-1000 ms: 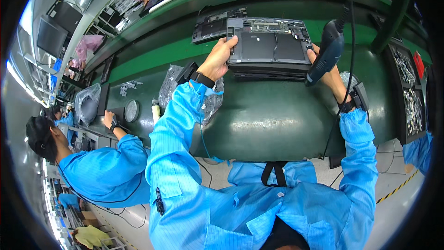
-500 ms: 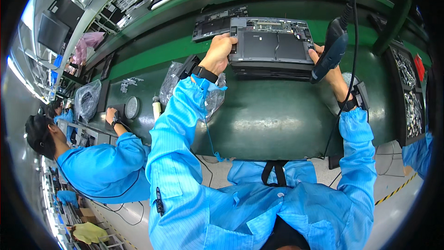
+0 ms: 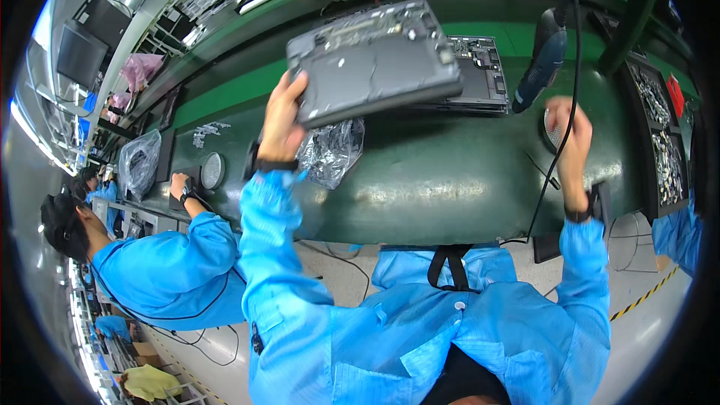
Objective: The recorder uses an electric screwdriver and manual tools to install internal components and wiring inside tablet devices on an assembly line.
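My left hand [image 3: 283, 116] grips the left edge of an opened laptop base [image 3: 375, 67], thumb on top. The base is lifted and tilted, its inner parts facing up, and blurred by motion. Beneath its right end lies another laptop base [image 3: 491, 79], partly hidden. Off to the right my right hand [image 3: 571, 124] is raised with its fingers curled closed; anything in them is hidden. It overlaps a round metal dish [image 3: 551, 135] on the table. A dark power screwdriver [image 3: 541, 64] hangs just beyond that hand.
A clear plastic bag [image 3: 330, 154] lies below the lifted base. A thin dark tool [image 3: 544, 171] rests near the hanging cable [image 3: 566, 135]. At the right is a divided black tray [image 3: 660, 131] of small parts. A co-worker [image 3: 169, 270] in blue sits at my left.
My left hand has raised and tilted a laptop base, carrying it left off the stack. My right hand has let go of it and moved right and down to the dish.
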Demonstrator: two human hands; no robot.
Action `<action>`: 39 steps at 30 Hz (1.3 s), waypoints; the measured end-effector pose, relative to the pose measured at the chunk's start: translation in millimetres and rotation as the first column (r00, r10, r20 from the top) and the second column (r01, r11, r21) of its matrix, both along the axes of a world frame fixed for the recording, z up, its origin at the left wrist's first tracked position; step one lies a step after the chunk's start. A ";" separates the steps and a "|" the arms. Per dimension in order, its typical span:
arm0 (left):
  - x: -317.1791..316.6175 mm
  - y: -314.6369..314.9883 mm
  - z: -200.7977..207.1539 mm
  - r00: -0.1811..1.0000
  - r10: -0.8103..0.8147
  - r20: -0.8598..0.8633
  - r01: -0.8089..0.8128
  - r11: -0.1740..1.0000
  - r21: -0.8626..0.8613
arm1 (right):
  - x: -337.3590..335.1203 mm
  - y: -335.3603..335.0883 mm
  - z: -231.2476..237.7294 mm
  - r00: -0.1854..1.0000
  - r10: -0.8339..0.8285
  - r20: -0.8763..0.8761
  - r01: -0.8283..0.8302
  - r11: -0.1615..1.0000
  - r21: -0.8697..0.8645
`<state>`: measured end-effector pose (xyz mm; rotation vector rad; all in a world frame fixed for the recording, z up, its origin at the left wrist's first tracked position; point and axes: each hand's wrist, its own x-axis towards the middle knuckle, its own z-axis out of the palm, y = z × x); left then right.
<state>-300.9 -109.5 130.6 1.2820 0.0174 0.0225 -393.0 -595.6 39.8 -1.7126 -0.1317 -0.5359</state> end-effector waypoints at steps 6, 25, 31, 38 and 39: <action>-141.3 -43.3 -45.4 0.963 0.194 -0.187 -0.154 0.966 0.207 | -94.5 67.6 20.9 0.888 0.318 -0.331 -0.438 0.805 -0.401; -88.0 -46.7 -90.8 0.826 -0.072 0.558 -0.524 0.264 0.810 | -164.9 63.1 -22.3 0.982 -0.163 -0.094 0.067 0.773 -0.631; -23.4 -20.6 -106.5 0.860 -0.173 0.480 -0.445 0.207 0.871 | -117.9 31.4 0.5 0.998 -0.054 -0.021 0.034 0.833 -0.552; -5.5 -7.7 -120.9 0.789 -0.322 0.524 -0.476 0.221 0.851 | -52.0 32.2 24.2 0.991 0.060 -0.120 -0.098 0.935 -0.340; -4.6 -6.3 -119.5 0.791 -0.319 0.523 -0.477 0.215 0.852 | -43.9 35.8 31.4 0.973 0.188 -0.136 -0.228 0.884 -0.409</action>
